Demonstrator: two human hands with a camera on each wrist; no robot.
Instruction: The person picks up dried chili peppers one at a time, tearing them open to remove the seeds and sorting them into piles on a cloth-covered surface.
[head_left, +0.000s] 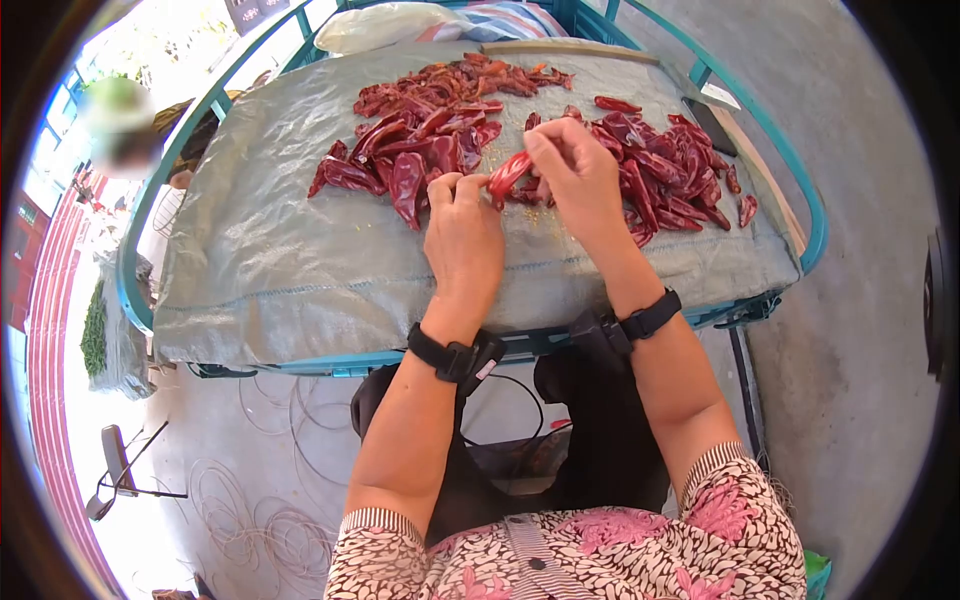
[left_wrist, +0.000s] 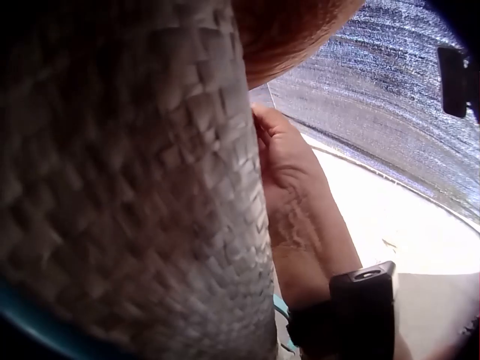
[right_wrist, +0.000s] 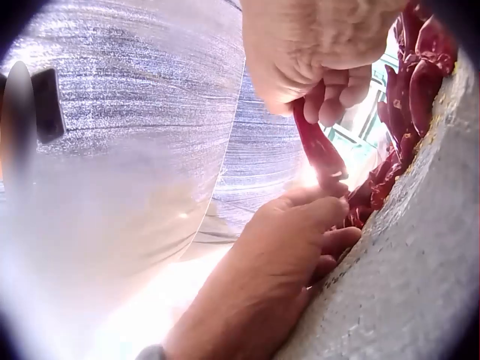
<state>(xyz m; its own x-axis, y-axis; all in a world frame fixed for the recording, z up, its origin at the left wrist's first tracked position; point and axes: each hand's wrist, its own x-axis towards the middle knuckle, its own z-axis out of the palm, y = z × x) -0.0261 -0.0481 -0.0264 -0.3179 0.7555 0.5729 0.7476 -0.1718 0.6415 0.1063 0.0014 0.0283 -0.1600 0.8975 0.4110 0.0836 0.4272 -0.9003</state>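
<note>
A dried red chili pepper [head_left: 510,178] is held between both hands above the cloth-covered cart bed. My left hand [head_left: 465,235] pinches its near end, while the right hand [head_left: 585,185] grips the far end between thumb and fingers. Seen from the right wrist, the pepper [right_wrist: 319,146] spans the gap from the right hand [right_wrist: 322,45] above to the left hand [right_wrist: 262,262] below. Woven sheeting [left_wrist: 150,187] hides much of the left wrist view, including the pepper. Yellow seeds [head_left: 540,222] lie scattered beneath the hands.
Whole dried peppers [head_left: 665,170] are heaped on the right, with more peppers [head_left: 410,165] to the left. Behind those lies a pile of torn-looking pepper pieces [head_left: 460,85]. A dark phone-like slab [head_left: 710,127] rests at right. Teal rails [head_left: 780,140] border the bed.
</note>
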